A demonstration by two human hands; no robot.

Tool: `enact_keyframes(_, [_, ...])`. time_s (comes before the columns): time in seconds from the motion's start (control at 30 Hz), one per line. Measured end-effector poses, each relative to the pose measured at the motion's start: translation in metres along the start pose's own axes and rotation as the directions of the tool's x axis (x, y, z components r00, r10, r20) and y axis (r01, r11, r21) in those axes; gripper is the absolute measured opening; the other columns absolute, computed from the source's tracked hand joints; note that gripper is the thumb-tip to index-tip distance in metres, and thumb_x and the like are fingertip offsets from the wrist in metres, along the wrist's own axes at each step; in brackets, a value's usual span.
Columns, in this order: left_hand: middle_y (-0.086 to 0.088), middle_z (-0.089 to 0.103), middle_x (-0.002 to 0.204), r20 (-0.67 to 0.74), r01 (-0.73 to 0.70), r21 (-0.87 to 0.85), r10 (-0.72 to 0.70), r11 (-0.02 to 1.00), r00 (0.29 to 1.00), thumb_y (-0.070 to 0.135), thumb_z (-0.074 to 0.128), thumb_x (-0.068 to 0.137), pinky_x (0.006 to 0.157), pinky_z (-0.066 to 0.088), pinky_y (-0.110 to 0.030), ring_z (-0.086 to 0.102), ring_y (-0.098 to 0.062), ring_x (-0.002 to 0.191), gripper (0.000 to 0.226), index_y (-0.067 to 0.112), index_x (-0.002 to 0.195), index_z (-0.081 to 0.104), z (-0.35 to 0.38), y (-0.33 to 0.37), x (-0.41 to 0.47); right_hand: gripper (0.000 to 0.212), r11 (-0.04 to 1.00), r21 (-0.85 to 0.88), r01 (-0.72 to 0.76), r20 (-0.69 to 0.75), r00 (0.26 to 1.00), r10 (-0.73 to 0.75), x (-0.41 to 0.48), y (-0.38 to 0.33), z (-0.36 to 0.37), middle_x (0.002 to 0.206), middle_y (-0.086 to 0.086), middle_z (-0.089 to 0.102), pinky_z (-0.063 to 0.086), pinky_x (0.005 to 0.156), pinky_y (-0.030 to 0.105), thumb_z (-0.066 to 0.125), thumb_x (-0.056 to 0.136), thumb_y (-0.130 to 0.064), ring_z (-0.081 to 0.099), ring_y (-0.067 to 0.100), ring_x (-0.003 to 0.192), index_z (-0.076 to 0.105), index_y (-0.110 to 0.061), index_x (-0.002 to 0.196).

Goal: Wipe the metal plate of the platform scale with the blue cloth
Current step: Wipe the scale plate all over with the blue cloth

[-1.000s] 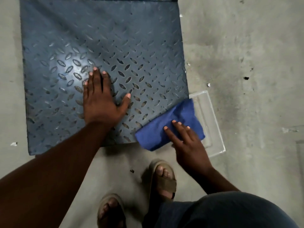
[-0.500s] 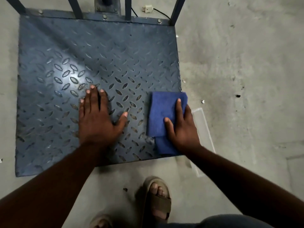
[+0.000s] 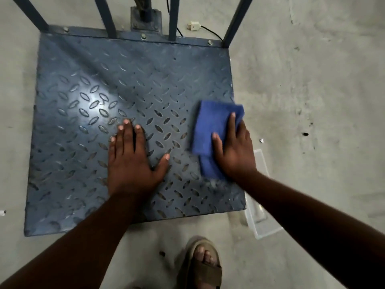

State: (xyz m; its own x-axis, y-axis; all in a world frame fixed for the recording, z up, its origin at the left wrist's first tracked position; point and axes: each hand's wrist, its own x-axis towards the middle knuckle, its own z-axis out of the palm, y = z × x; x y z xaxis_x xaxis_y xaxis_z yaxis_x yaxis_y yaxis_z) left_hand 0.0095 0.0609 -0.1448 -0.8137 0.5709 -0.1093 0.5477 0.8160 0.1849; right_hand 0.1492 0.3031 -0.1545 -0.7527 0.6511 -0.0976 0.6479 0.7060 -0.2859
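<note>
Right hand [image 3: 233,151]: fingers straight and flat, pressing down on the blue cloth [image 3: 210,130]; thumb lies along the cloth's near-left part, fingertips reach towards its far right corner. No curl round the fabric is visible.

Blue cloth: folded, slightly motion-blurred, lying on the right part of the metal plate [image 3: 100,84], close to the plate's right edge. One fold sticks out from under the palm on the near side.

Left hand [image 3: 133,161]: fingers extended and together, thumb splayed to the right, palm flat on the plate near its middle. Holds nothing.

Metal plate: blue-grey diamond tread pattern, bright glare patch left of centre. Bolts along the far edge; four frame bars [image 3: 105,17] rise from that edge, with a bolted column base [image 3: 146,18] between the middle two.

Surroundings: concrete floor [image 3: 312,80]. A clear plastic tray [image 3: 261,217] sits on the floor just beside the plate's near right corner, partly hidden by the right forearm. A white plug [image 3: 192,26] with a dark cable lies behind the plate. One sandalled foot [image 3: 203,265] at the near edge of view.
</note>
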Motion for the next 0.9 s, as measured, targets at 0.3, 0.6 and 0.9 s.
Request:
enact_keyframes(0.3, [-0.016,-0.004,0.179,0.028,0.003,-0.010,-0.003,1.000,1.000,0.080,0.036,0.097,0.135,0.006,-0.049,-0.001,-0.029,0.166,0.106,0.009,0.171,0.009,0.000,0.000,0.001,0.078,0.951,-0.228,0.207,0.009,0.978,-0.211,0.070,0.000,-0.014,0.171,0.021,0.003,0.004,0.130,0.044,0.030,0.107,-0.054,0.000,0.032,0.160,0.014,-0.001,0.163])
enact_keyframes(0.6, [-0.016,0.007,0.179,-0.015,0.008,-0.046,-0.008,0.999,1.000,0.077,0.046,0.092,0.134,0.007,-0.048,0.009,-0.030,0.166,0.106,0.008,0.169,0.022,0.002,0.000,0.001,0.067,0.974,-0.112,0.195,0.053,0.980,-0.190,0.122,-0.082,0.008,0.172,0.016,0.009,0.006,0.130,0.047,0.024,0.107,-0.050,0.006,0.030,0.160,0.018,-0.018,0.165])
enact_keyframes(0.9, [-0.017,0.006,0.178,-0.004,0.007,-0.055,-0.007,0.998,1.000,0.079,0.042,0.093,0.134,0.011,-0.052,0.009,-0.032,0.166,0.106,0.008,0.169,0.020,0.001,-0.001,0.002,0.078,0.993,-0.090,0.071,0.019,0.997,-0.069,0.035,-0.039,0.001,0.174,0.008,0.008,0.008,0.129,0.046,0.035,0.099,-0.069,0.007,0.026,0.160,0.020,-0.030,0.165])
